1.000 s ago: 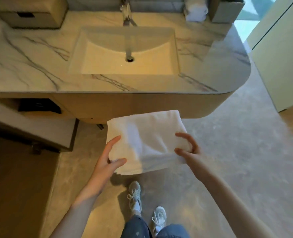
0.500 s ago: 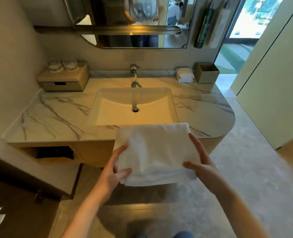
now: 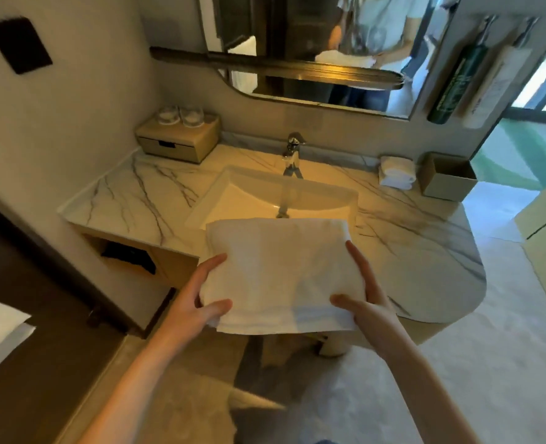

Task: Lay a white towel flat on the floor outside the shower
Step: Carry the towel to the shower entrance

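Note:
A folded white towel (image 3: 281, 270) is held level in the air, in front of the sink and above the vanity's front edge. My left hand (image 3: 198, 302) grips its left side, thumb on top and fingers under. My right hand (image 3: 368, 302) grips its right side the same way. The towel stays folded into a thick rectangle. The grey floor (image 3: 441, 379) lies below and to the right. No shower shows in the head view.
A marble vanity (image 3: 130, 200) with a sink (image 3: 259, 200) and tap (image 3: 292, 155) stands ahead. On it sit a wooden drawer box (image 3: 175, 142) with glasses, rolled small towels (image 3: 396, 173) and a box (image 3: 448, 181). A mirror (image 3: 313, 49) hangs above. A doorway opens at right.
The view has tilted up from the floor and my shoes to the vanity and mirror. Both hands lifted the folded towel higher, keeping hold of it.

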A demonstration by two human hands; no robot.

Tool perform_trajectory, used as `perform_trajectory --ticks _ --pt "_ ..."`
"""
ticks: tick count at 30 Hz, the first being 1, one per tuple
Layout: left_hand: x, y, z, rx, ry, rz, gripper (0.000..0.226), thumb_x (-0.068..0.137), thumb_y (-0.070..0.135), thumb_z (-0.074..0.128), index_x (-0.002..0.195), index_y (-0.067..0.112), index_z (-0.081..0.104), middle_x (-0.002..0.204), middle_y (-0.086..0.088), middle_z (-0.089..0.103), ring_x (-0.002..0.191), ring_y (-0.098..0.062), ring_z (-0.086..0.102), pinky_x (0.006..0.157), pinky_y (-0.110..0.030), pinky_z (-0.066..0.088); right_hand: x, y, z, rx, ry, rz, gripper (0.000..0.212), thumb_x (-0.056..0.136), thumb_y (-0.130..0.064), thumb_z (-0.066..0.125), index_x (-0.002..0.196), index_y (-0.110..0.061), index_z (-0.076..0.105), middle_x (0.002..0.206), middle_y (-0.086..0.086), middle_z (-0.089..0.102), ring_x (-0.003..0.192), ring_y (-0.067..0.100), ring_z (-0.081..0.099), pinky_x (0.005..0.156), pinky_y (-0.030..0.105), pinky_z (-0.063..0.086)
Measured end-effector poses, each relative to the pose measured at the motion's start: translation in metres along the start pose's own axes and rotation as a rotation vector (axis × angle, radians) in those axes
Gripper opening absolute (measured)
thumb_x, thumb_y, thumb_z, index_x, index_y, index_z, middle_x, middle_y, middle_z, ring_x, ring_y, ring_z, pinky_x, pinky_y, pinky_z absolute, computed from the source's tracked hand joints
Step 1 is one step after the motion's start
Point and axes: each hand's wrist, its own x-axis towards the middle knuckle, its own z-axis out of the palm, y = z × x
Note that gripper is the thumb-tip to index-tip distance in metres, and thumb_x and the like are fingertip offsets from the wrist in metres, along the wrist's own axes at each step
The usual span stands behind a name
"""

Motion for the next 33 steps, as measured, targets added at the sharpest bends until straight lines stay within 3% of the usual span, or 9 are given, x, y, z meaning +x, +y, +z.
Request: perform_trajectory --ticks 3,6,9,16,19,22,25,28,33 --pt "-0.018 0.007 0.029 -0.011 0.15 -0.035 0.073 0.084 0.012 0.072 0.13 0.06 0.042 0.134 0.025 0.041 0.119 0.001 0.042 0.089 -0.028 0.045 0.014 -0.008 -0.027 0.012 -0.122 0.016 0.088 0.082 0.002 0.069 0.137 -0.059 0.038 0.136 -0.008 0.039 0.115 0.03 0.049 0.09 0.05 0.055" --pt "-0.038 0.018 0.06 -0.054 0.27 -0.067 0.071 0.083 0.013 0.073 0.128 0.059 0.044 0.126 0.038 0.042 0.108 0.019 0.043 0.079 -0.016 0.043 0.023 -0.015 -0.051 0.031 -0.256 0.032 0.085 0.083 0.0 0.068 0.137 -0.059 0.038 0.131 -0.012 0.044 0.107 0.022 0.055 0.078 0.036 0.06" --pt "-0.063 0.027 0.085 -0.061 0.384 -0.093 0.07 0.084 0.011 0.072 0.127 0.06 0.045 0.118 0.05 0.04 0.099 0.028 0.043 0.076 -0.014 0.043 0.033 -0.02 -0.062 0.031 -0.342 0.063 0.084 0.084 0.002 0.066 0.133 -0.061 0.042 0.125 -0.013 0.048 0.098 0.018 0.057 0.064 0.022 0.058" --pt "-0.152 0.028 0.13 -0.1 0.701 -0.157 0.071 0.083 0.012 0.073 0.128 0.059 0.046 0.122 0.044 0.042 0.108 0.015 0.046 0.08 -0.026 0.05 0.032 -0.009 -0.052 -0.023 -0.651 0.008 0.082 0.08 -0.001 0.068 0.137 -0.055 0.043 0.129 -0.018 0.049 0.092 -0.001 0.063 0.066 0.017 0.056" --pt "-0.193 0.027 0.143 -0.091 0.821 -0.195 0.072 0.083 0.013 0.073 0.128 0.06 0.045 0.117 0.049 0.042 0.105 0.019 0.046 0.082 -0.026 0.049 0.019 0.0 -0.036 -0.074 -0.757 -0.016 0.083 0.075 -0.013 0.071 0.137 -0.06 0.039 0.128 -0.029 0.048 0.11 0.008 0.055 0.08 0.033 0.056" --pt "-0.234 0.029 0.163 -0.07 0.944 -0.23 0.073 0.082 0.01 0.073 0.127 0.061 0.046 0.111 0.051 0.043 0.098 0.024 0.047 0.074 -0.019 0.049 0.001 0.009 -0.021 -0.083 -0.875 0.013 0.086 0.073 -0.019 0.074 0.139 -0.058 0.037 0.141 -0.018 0.043 0.123 0.023 0.049 0.094 0.052 0.051" --pt "-0.274 0.03 0.187 -0.098 1.035 -0.243 0.073 0.083 0.006 0.071 0.124 0.062 0.047 0.112 0.045 0.048 0.098 0.018 0.051 0.075 -0.023 0.052 -0.021 0.013 -0.013 -0.14 -0.988 -0.019 0.087 0.072 -0.026 0.075 0.141 -0.059 0.032 0.132 -0.029 0.043 0.121 0.02 0.048 0.092 0.047 0.053" --pt "-0.312 0.036 0.219 -0.128 1.126 -0.231 0.071 0.082 0.008 0.074 0.122 0.061 0.049 0.121 0.036 0.048 0.103 0.011 0.053 0.077 -0.019 0.053 -0.047 0.014 -0.012 -0.158 -1.086 -0.018 0.086 0.073 -0.023 0.072 0.139 -0.06 0.032 0.13 -0.027 0.044 0.12 0.017 0.048 0.093 0.045 0.052" --pt "-0.374 0.038 0.293 -0.169 1.244 -0.214 0.072 0.075 0.008 0.076 0.121 0.058 0.053 0.121 0.032 0.054 0.103 0.008 0.057 0.076 -0.016 0.052 -0.108 0.013 -0.042 -0.136 -1.216 -0.012 0.083 0.074 -0.015 0.069 0.138 -0.057 0.037 0.119 -0.034 0.05 0.104 -0.003 0.055 0.074 0.024 0.058"
